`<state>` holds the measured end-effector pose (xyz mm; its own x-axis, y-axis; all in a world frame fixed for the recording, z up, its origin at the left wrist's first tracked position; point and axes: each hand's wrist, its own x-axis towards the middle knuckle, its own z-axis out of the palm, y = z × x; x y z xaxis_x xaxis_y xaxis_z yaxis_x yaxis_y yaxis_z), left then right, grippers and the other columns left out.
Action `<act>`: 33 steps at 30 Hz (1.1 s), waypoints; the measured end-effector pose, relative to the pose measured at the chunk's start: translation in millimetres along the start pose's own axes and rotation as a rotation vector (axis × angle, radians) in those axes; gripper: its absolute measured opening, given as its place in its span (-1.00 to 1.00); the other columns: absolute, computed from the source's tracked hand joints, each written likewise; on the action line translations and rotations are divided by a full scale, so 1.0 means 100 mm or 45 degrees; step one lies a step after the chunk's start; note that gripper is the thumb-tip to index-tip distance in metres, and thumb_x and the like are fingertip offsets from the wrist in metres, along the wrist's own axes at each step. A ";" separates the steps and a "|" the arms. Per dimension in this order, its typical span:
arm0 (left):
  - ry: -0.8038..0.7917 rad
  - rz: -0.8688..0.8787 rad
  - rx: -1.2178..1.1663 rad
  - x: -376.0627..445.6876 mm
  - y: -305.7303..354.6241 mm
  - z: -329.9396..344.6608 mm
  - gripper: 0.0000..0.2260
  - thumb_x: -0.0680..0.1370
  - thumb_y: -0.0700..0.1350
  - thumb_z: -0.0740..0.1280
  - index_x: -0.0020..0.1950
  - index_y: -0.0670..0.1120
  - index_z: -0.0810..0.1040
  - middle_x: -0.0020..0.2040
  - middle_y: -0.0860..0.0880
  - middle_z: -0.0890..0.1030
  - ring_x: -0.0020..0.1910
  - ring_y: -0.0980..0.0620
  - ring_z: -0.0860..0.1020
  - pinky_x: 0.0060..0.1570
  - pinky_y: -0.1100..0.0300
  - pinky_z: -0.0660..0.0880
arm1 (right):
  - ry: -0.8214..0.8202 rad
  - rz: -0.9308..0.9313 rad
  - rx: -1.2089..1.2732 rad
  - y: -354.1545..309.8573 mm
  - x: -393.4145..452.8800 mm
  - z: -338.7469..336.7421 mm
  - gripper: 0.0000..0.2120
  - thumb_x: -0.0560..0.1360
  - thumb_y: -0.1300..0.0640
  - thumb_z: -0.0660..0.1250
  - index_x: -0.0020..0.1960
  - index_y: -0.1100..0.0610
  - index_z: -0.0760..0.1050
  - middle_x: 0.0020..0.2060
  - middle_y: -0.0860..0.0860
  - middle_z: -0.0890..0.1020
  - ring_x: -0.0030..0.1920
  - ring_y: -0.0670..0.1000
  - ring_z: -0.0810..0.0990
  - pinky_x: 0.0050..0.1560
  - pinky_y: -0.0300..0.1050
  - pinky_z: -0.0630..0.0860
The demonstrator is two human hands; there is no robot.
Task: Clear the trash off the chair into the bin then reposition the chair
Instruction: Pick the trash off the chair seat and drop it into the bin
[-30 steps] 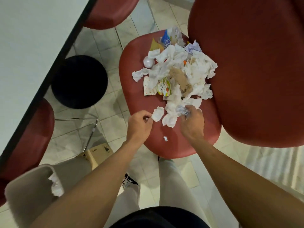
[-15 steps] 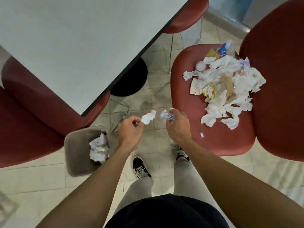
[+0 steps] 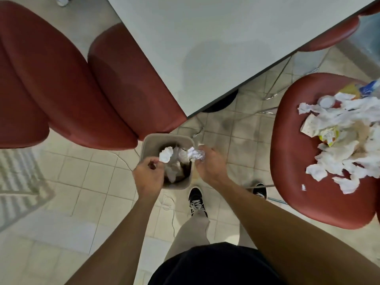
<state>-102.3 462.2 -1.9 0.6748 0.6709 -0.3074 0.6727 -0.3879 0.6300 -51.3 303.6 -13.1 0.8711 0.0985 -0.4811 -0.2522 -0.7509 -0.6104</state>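
Holding tissue wads over bin (image 3: 148,143), left hand (image 3: 148,175) pinching, right hand (image 3: 208,163) clutching; right wad near rim, could miss

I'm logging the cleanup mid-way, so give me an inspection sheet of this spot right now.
Surface: tiled floor, white cord lying by the shoes.
Job's things: bin on the floor, paper inside; red chair piled with trash.
Clutter: nothing seen beyond the trash.
Hands: left hand pinches a tissue; right hand grips a foil wad, both over the bin.
Cables: the cord only.
Surroundings: white table, red seats.
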 end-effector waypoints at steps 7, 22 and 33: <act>-0.024 -0.023 -0.054 0.18 -0.28 -0.08 -0.91 0.44 -0.22 0.42 -0.07 -0.13 0.65 -0.15 -0.02 0.66 -0.20 0.11 0.55 -0.14 0.54 0.33 | -0.173 -0.062 0.032 -0.24 0.03 0.34 -0.48 0.48 0.19 0.36 0.41 -0.03 0.36 0.22 0.12 0.43 0.10 0.07 0.52 0.12 -0.22 0.42; -0.212 0.078 0.057 0.08 0.06 0.31 -0.84 0.46 -0.18 0.42 0.02 -0.03 0.64 -0.04 0.04 0.65 -0.10 0.11 0.58 0.01 0.28 0.48 | -0.106 0.052 0.069 0.25 0.10 -0.12 -0.53 0.48 0.27 0.34 0.35 0.00 0.43 0.22 0.07 0.48 0.04 0.00 0.50 -0.03 -0.30 0.37; -0.555 0.414 0.230 -0.43 0.98 1.35 -0.75 0.47 -0.27 0.37 0.14 -0.14 0.59 0.03 -0.10 0.64 0.01 -0.10 0.60 0.03 0.11 0.51 | 0.099 0.275 0.196 1.41 -0.03 -1.23 -0.53 0.48 0.24 0.31 0.37 0.06 0.40 0.25 0.06 0.42 0.00 -0.04 0.47 0.11 -0.21 0.45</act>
<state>-23.9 310.1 -23.2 0.8926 0.1913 -0.4083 0.4253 -0.6582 0.6212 -37.3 117.1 -20.4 0.8185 -0.1083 -0.5642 -0.4917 -0.6401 -0.5904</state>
